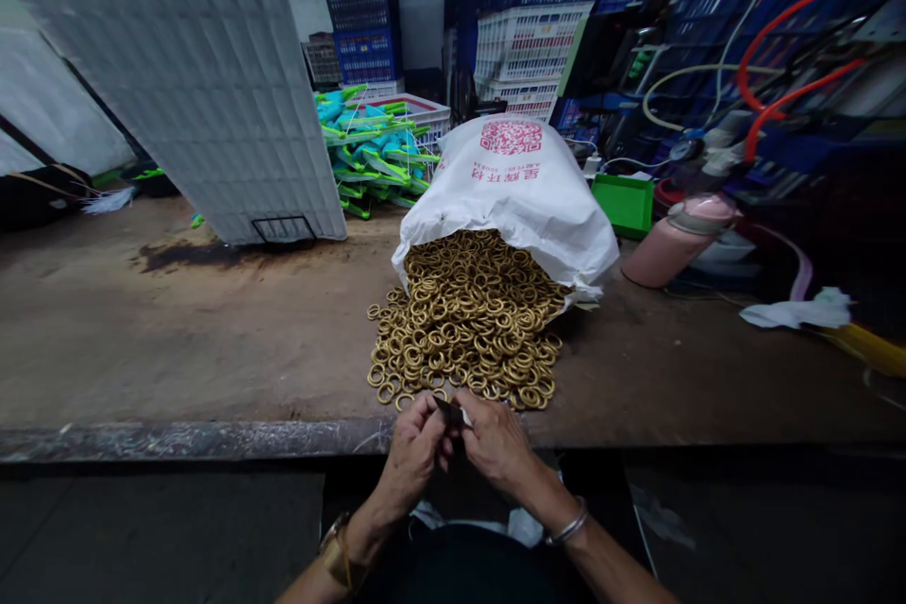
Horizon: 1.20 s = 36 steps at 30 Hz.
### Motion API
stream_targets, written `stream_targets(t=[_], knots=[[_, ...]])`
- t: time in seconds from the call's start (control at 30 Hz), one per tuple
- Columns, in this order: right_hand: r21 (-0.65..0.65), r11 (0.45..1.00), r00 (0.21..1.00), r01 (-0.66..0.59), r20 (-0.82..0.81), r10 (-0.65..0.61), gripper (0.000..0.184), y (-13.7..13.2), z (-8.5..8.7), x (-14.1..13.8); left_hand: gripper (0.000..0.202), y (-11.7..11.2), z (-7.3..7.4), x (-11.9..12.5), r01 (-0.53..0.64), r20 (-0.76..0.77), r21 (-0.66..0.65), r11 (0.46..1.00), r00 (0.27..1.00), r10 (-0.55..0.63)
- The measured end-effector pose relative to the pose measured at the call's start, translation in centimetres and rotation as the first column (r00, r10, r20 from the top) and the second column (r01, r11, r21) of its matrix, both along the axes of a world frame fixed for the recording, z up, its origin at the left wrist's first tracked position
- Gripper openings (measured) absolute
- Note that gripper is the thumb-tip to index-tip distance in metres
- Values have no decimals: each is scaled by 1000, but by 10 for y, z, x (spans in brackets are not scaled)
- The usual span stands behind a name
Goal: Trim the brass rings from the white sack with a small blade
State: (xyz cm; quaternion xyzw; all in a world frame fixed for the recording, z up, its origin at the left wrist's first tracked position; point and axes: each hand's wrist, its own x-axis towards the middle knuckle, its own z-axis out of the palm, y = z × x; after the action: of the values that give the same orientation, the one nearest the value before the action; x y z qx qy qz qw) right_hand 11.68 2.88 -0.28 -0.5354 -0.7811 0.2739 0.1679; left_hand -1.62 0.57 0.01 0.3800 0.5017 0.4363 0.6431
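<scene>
Close together at the table's front edge, both hands are closed, fingertips nearly touching. A small dark blade, with a pale piece at its right end, shows between them. My right hand pinches it, its pointed tip reaching towards the left thumb. The fingers of my left hand are pinched too; whatever they hold is hidden. Just beyond the hands spreads a heap of gold-coloured rings, spilling out of the open mouth of a white woven sack that lies on its side.
A tall white ribbed panel stands on the wooden table at left. Behind are green and blue plastic pieces and stacked crates. A green tray, a pink bottle and orange hoses occupy the right.
</scene>
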Motion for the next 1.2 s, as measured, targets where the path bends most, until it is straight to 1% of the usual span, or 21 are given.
stream_targets(t=[0.1, 0.23, 0.33, 0.4, 0.47, 0.53, 0.67, 0.8, 0.9, 1.0, 1.13, 1.2], knots=[[-9, 999, 994, -43, 98, 44, 30, -2, 3, -1, 31, -1, -3, -1, 3, -21, 16, 1000, 1000, -3], [-33, 999, 966, -11, 257, 19, 27, -1, 5, -6, 30, -4, -4, -4, 24, 1, -35, 999, 1000, -24], [-14, 1000, 950, -11, 313, 15, 32, 1, 5, -12, 29, -10, 0, -11, 11, 79, -86, 996, 997, -4], [-4, 1000, 941, 19, 337, -16, 32, 5, 4, -15, 26, -18, 5, -17, 11, 140, -80, 997, 990, 0], [-7, 998, 932, 57, 360, -51, 28, 10, 3, -17, 23, -26, 9, -23, 25, 201, -59, 998, 980, -12], [8, 997, 936, 74, 345, -72, 25, 14, 1, -18, 20, -31, 12, -28, 10, 259, -61, 998, 966, 7], [88, 992, 965, 92, 239, -110, 24, 15, -2, -25, 20, -29, 10, -37, -90, 352, -119, 989, 927, 126], [105, 988, 952, 115, 272, -140, 14, 12, -6, -34, 17, -23, 8, -42, -129, 418, -182, 975, 887, 196], [98, 987, 942, 128, 300, -152, 14, 13, -5, -36, 16, -21, 10, -44, -120, 470, -216, 969, 857, 211], [100, 986, 945, 130, 288, -154, 15, 13, -4, -36, 23, -20, 9, -46, -72, 530, -259, 963, 823, 204], [100, 983, 936, 151, 304, -175, 14, 12, -4, -36, 14, -19, 1, -48, -39, 595, -310, 950, 772, 225], [104, 984, 935, 146, 312, -172, 11, 12, -6, -35, 18, -19, -2, -48, -47, 605, -317, 947, 760, 240]])
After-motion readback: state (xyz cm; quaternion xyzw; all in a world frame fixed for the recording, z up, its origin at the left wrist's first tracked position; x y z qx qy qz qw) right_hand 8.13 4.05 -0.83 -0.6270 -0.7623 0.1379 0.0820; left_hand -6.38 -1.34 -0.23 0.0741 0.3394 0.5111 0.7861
